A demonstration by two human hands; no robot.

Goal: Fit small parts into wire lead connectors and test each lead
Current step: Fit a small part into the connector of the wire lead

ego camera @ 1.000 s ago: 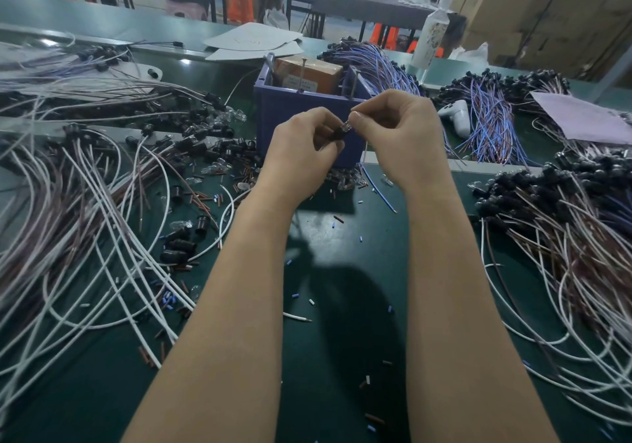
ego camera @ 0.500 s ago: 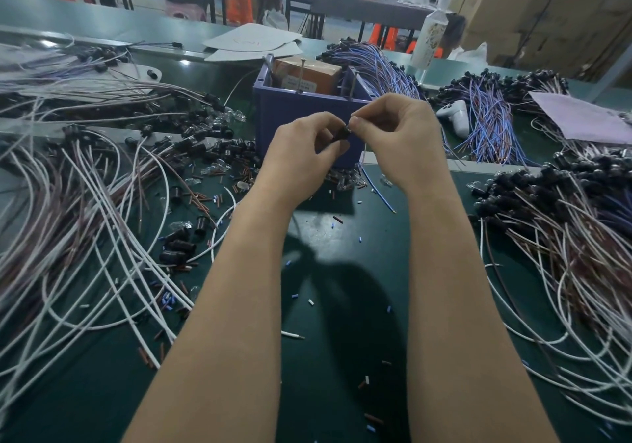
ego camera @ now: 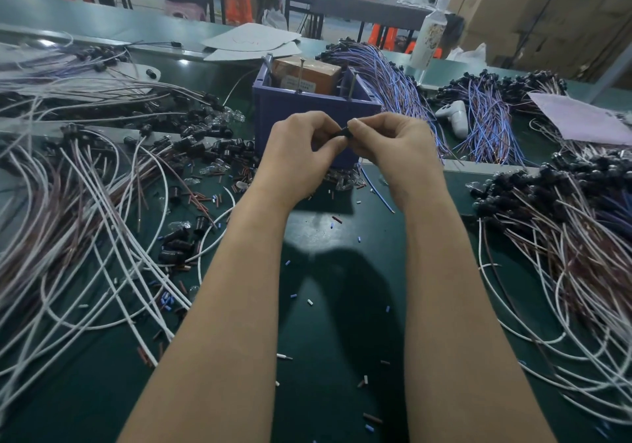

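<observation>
Two bare forearms reach forward over a dark green table (ego camera: 342, 323). The left hand (ego camera: 301, 150) and right hand (ego camera: 393, 146) meet in the air just in front of a blue plastic bin (ego camera: 307, 114). Both have curled fingers, and each grip pinches one small black connector (ego camera: 343, 132). The connector sits between the two sets of fingertips, only its dark middle showing; the small part inside it cannot be made out. A cardboard box (ego camera: 307, 73) stands in the bin. White and brown wire leads (ego camera: 102, 230) sprawl across the table on the left, and more leads with black connectors (ego camera: 564, 230) are heaped on the right. A bundle of blue and purple wires (ego camera: 393, 76) lies behind the bin. Short offcuts of sleeve (ego camera: 309, 301) dot the table between the arms.
</observation>
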